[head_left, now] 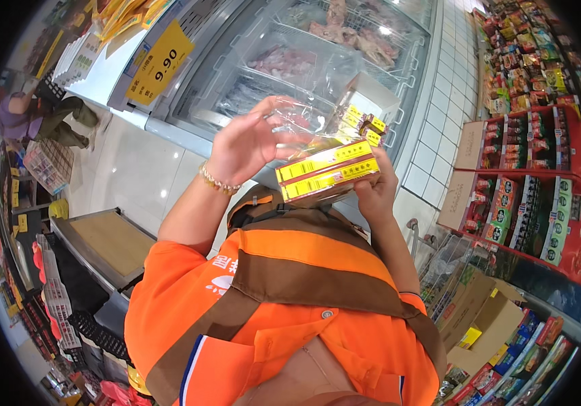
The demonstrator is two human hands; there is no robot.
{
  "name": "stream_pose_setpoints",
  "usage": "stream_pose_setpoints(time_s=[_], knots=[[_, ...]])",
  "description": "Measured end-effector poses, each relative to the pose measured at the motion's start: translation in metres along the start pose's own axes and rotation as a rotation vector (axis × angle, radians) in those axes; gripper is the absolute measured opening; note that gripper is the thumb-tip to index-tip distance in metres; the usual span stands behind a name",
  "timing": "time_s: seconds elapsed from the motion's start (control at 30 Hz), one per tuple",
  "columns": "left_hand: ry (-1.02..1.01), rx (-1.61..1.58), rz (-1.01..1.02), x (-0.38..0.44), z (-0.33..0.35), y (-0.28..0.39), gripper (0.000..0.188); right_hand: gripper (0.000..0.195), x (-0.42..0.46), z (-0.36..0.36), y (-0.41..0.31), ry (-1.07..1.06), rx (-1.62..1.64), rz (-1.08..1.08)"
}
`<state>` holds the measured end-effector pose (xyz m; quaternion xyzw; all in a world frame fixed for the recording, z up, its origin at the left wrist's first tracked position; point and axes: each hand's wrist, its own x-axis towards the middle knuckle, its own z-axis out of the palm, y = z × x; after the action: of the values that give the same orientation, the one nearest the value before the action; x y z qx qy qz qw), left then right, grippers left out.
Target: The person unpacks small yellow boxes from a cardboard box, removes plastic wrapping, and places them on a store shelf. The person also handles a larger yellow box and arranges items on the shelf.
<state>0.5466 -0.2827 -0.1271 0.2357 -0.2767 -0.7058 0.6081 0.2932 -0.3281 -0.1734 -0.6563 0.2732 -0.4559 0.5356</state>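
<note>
My right hand (pixel 379 185) grips a pack of yellow-and-maroon small boxes (pixel 328 171) by its right end, in front of my apron. The pack bears writing and barcodes. Clear plastic film (pixel 303 114) stretches up from around the pack toward my left hand (pixel 247 144), which has a beaded bracelet at its wrist. The fingers of that hand are spread, with film caught at their tips. Just beyond the pack, an open white carton (pixel 369 99) rests on the freezer's glass lid. Several small yellow boxes (pixel 354 119) show at its near end.
A chest freezer (pixel 194 109) with frozen meat in baskets stands ahead, with a yellow price sign (pixel 161 63) on its left. Stocked red display shelves (pixel 519 172) are at right. An open cardboard box (pixel 488 325) sits at lower right. Another person (pixel 41 116) is far left, near a flatbed cart (pixel 113 243).
</note>
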Motion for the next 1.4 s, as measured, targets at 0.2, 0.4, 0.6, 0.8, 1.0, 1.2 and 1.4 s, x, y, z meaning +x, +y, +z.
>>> stream_pose_setpoints(time_s=[0.2, 0.4, 0.6, 0.8, 1.0, 1.2, 1.4], knots=[[0.079, 0.857, -0.066, 0.010, 0.010, 0.004, 0.022, 0.058, 0.007, 0.005, -0.011, -0.121, -0.261, -0.057], [0.218, 0.965, 0.148, 0.021, -0.002, -0.010, 0.026, 0.078, 0.009, 0.007, 0.002, -0.094, 0.148, 0.014], [0.318, 1.236, 0.436, 0.040, -0.007, -0.045, 0.026, 0.068, 0.023, 0.018, -0.007, -0.227, 0.379, 0.010], [0.207, 0.665, 0.249, 0.035, 0.001, -0.052, 0.021, 0.045, 0.040, 0.032, -0.017, -0.261, 0.238, 0.048], [-0.084, 1.347, 0.038, 0.006, -0.002, -0.021, 0.021, 0.035, 0.024, 0.023, -0.002, -0.315, 0.026, 0.054], [-0.156, 1.424, 0.123, 0.005, 0.012, -0.035, 0.024, 0.039, -0.023, 0.029, 0.021, -0.064, 0.039, 0.019], [-0.329, 1.513, 0.103, 0.003, 0.014, -0.060, 0.025, 0.058, -0.030, -0.025, -0.060, -0.591, -0.304, 0.415]])
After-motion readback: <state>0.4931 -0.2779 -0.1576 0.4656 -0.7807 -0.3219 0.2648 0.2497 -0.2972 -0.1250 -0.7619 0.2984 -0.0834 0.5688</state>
